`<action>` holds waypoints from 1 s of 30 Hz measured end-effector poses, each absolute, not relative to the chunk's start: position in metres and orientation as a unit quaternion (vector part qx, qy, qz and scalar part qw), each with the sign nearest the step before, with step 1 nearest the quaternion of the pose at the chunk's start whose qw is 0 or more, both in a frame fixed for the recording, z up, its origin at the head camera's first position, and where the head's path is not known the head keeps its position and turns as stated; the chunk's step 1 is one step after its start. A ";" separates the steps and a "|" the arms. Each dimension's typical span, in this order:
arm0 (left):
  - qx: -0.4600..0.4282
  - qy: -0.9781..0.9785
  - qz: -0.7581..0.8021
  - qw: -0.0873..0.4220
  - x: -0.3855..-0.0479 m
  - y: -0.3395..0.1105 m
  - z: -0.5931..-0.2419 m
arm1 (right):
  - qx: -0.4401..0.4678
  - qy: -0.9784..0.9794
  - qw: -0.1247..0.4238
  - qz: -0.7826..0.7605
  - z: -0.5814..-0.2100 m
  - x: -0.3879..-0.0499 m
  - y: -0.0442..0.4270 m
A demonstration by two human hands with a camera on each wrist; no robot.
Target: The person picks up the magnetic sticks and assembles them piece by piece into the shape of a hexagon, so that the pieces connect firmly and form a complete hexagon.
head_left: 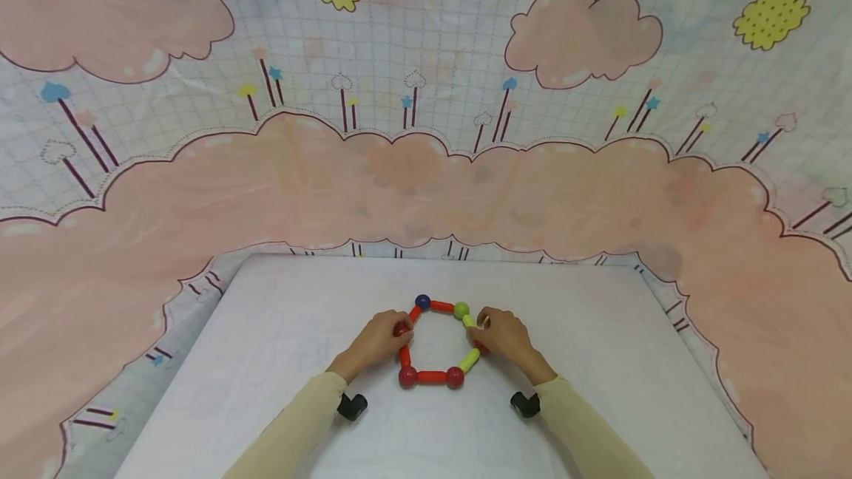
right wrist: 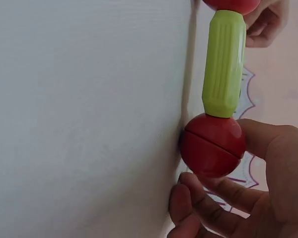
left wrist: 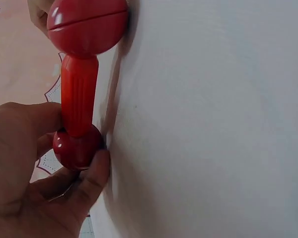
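A closed ring of magnetic balls and rods lies on the white tabletop. Its bottom edge is a red rod between two red balls; at the top a blue ball and a green ball flank another red rod. My left hand pinches the red ball at the ring's left corner, beside a red rod. At the right corner, my right hand holds a red ball between thumb and fingers. A yellow-green rod joins that ball to the bottom-right red ball.
The white tabletop extends around the ring. Behind and beside it hangs a patterned cloth with pink clouds. Black wrist cameras sit at both sleeve cuffs.
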State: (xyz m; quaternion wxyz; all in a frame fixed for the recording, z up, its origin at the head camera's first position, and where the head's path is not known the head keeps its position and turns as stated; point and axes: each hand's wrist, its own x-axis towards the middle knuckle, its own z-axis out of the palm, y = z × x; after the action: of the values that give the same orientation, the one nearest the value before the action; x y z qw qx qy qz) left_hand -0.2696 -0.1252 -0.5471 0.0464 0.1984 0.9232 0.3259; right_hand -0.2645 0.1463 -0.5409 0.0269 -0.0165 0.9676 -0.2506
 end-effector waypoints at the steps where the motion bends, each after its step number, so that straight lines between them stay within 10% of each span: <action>1: 0.201 0.921 0.329 0.045 -0.271 -0.125 -0.547 | -0.021 0.967 0.030 -0.253 -0.541 -0.265 0.146; 30: 0.165 0.912 0.373 0.044 -0.278 -0.124 -0.548 | -0.025 0.943 0.032 -0.331 -0.539 -0.254 0.151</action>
State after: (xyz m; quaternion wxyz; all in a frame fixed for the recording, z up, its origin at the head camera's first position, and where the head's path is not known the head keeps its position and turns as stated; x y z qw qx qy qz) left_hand -0.2776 -0.1244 -0.5483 0.0440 0.1647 0.9122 0.3727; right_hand -0.2537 0.1510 -0.5394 0.0317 -0.0247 0.9426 -0.3315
